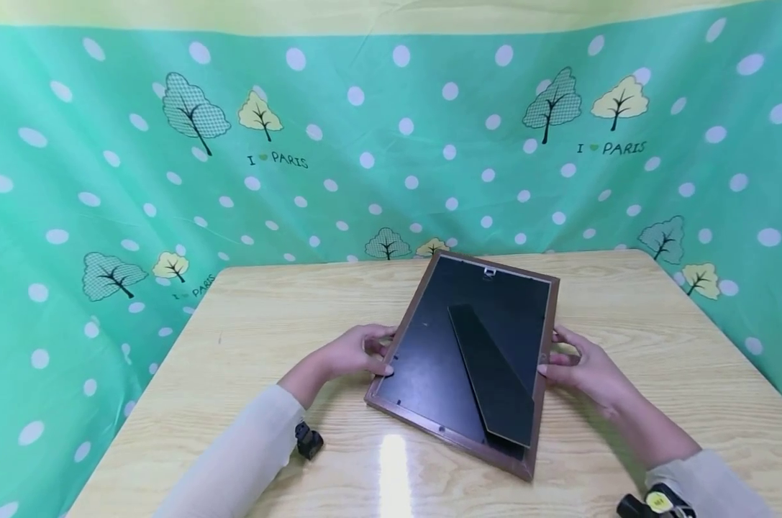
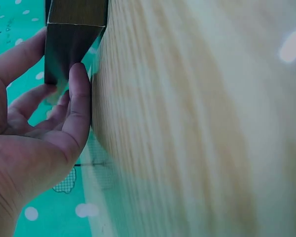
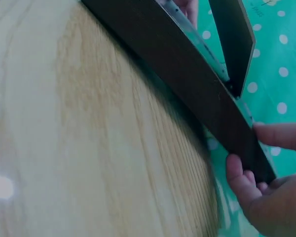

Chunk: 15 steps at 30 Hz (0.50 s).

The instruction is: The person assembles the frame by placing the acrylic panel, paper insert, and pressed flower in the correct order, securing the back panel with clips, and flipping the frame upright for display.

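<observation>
A picture frame (image 1: pixel 423 388) with a brown border shows its black back, turned askew over the table. Its easel stand (image 1: pixel 494 374) sticks out at an angle from the backing, and a small metal hanger (image 1: pixel 490 272) sits at the far end. My left hand (image 1: pixel 352 352) grips the frame's left side, thumb on the back and fingers beneath. On the opposite side my right hand (image 1: pixel 585 370) holds the right edge the same way. In the right wrist view the stand (image 3: pixel 234 44) juts away from the frame's dark side (image 3: pixel 172 64).
The light wooden table (image 1: pixel 255 309) lies under the frame, with a bright glare spot near its front. A green polka-dot cloth (image 1: pixel 339 144) with printed trees hangs behind and at both sides. Small black devices (image 1: pixel 308 440) are worn at both wrists.
</observation>
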### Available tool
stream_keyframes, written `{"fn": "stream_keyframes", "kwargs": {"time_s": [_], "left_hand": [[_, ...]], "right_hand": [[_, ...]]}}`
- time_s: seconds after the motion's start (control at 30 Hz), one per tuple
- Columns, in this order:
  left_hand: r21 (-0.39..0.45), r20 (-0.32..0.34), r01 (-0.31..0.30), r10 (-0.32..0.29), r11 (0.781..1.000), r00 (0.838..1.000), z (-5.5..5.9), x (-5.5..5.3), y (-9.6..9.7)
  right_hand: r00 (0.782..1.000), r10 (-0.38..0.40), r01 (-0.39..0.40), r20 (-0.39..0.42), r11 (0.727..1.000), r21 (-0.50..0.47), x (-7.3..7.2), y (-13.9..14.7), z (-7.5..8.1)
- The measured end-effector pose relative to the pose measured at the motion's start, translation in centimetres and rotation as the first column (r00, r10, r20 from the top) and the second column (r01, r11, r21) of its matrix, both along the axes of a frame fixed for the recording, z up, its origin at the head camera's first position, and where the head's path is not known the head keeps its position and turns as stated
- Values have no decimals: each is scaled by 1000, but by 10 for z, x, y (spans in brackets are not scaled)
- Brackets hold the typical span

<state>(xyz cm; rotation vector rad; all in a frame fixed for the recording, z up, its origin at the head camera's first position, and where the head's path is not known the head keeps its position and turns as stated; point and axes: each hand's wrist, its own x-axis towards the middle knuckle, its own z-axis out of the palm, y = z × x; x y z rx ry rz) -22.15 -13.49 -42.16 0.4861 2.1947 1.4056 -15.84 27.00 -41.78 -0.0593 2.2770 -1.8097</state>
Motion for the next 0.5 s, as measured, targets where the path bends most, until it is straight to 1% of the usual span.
{"fn": "stream_keyframes", "kwargs": {"time_s": [0.17, 0.23, 0.33, 0.4, 0.5], "left_hand": [[102, 74, -21, 13, 995, 997, 2, 4, -9], [135, 106, -20, 6, 991, 994, 2, 6, -12], [178, 140, -4, -21, 984, 990, 2, 8, -16], [204, 149, 10, -41, 979, 988, 1, 9, -18], [223, 159, 4, -40, 975, 986, -1, 11, -21]], "right_hand": [[995, 43, -43, -89, 999, 2, -4, 2, 4], [994, 54, -55, -99, 998, -6, -6, 2, 4], [993, 61, -64, -97, 998, -22, -7, 4, 3], [993, 65, -68, -96, 997, -23, -8, 4, 2], [991, 80, -84, -106, 996, -33, -9, 4, 2]]}}
